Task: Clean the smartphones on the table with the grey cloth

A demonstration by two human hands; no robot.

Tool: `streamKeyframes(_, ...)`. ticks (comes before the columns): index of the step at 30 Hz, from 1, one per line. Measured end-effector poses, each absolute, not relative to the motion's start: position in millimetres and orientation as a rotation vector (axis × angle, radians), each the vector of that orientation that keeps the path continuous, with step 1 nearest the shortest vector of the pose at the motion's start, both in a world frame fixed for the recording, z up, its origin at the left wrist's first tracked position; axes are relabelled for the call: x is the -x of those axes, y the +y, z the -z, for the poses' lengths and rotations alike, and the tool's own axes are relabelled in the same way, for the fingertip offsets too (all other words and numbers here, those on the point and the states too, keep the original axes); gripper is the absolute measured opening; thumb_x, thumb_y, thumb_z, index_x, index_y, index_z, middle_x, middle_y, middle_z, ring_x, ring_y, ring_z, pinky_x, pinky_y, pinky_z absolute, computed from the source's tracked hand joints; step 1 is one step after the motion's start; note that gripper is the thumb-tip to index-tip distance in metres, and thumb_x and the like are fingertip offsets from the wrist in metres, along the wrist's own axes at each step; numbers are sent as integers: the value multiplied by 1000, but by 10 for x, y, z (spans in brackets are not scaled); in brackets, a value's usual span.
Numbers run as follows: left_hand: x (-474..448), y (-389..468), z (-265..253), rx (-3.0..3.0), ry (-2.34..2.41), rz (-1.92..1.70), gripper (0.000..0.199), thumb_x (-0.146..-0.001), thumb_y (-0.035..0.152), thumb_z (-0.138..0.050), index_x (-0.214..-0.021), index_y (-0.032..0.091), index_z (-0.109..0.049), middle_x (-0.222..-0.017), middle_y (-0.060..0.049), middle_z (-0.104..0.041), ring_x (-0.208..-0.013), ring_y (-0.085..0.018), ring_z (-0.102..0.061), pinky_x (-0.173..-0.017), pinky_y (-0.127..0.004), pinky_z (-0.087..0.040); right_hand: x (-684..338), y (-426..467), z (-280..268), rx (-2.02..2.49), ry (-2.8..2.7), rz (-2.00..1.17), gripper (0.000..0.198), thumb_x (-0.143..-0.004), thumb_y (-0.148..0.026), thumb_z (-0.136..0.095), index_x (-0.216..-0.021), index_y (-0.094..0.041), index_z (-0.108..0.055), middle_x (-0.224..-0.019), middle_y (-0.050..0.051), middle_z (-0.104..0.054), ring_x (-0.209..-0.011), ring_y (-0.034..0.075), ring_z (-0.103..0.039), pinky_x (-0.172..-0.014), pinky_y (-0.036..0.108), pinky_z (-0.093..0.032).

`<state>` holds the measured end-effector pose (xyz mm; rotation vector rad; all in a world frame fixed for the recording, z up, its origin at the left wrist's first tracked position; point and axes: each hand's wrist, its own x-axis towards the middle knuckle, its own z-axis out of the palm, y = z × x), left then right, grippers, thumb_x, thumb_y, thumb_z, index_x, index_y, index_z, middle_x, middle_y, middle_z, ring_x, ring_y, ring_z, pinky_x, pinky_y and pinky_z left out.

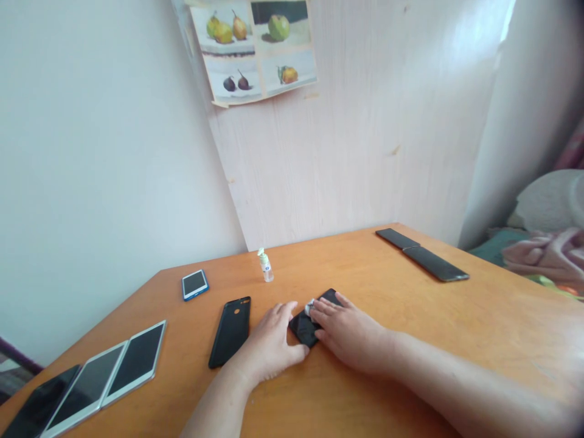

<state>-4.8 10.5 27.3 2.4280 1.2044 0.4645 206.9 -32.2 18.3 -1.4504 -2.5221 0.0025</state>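
A black smartphone lies face up on the wooden table in front of me. My left hand steadies its left end, with thumb and fingers against the edges. Over the screen rests my right hand, its fingers pressing a crumpled white tissue onto the glass. Most of the tissue is hidden under those fingers. Just left of my left hand lies an empty black phone case, inner side up. A small clear pump bottle with a pale green top stands behind the phone.
At the left lie two white-framed tablets and a dark device. A phone in a blue case sits farther back. Two dark flat devices lie at the back right edge. A wall with fruit pictures rises behind the table.
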Motion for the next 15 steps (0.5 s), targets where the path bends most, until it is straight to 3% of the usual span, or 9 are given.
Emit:
streamKeyframes(3, 47, 82, -309, -2466, 1168, -436, 56, -72, 31, -67, -126, 24, -53, -118, -7, -57, -114, -25, -55, -98, -33, -42, -1998, -417, -204, 1280, -2618, 25, 47, -98, -31, -35, -143, -18, -44, -146, 14, -47, -135, 28, -42, -113, 55, -23)
streamKeyframes(5, 51, 68, -338, -2483, 1164, -391, 49, -73, 32, -66, -121, 26, -57, -114, -6, -57, -111, -25, -56, -96, -32, -43, -2061, -386, -229, 1358, -2623, 104, 42, -97, -27, -37, -136, -18, -52, -140, 14, -53, -131, 28, -47, -112, 55, -25)
streamKeyframes(10, 61, 45, -396, -2477, 1179, -332, 50, -75, 35, -65, -124, 25, -57, -118, -7, -55, -115, -25, -54, -99, -33, -41, -2355, -197, -291, 1758, -2574, 309, 32, -94, -18, -41, -112, -15, -67, -123, 18, -64, -113, 30, -59, -99, 52, -41)
streamKeyframes(15, 56, 31, -428, -2450, 1172, -343, 50, -75, 37, -68, -123, 25, -59, -117, -7, -56, -114, -26, -54, -98, -33, -41, -2258, -307, -341, 1698, -2646, 309, 25, -88, -15, -49, -100, -15, -71, -109, 16, -69, -101, 28, -64, -87, 38, -47)
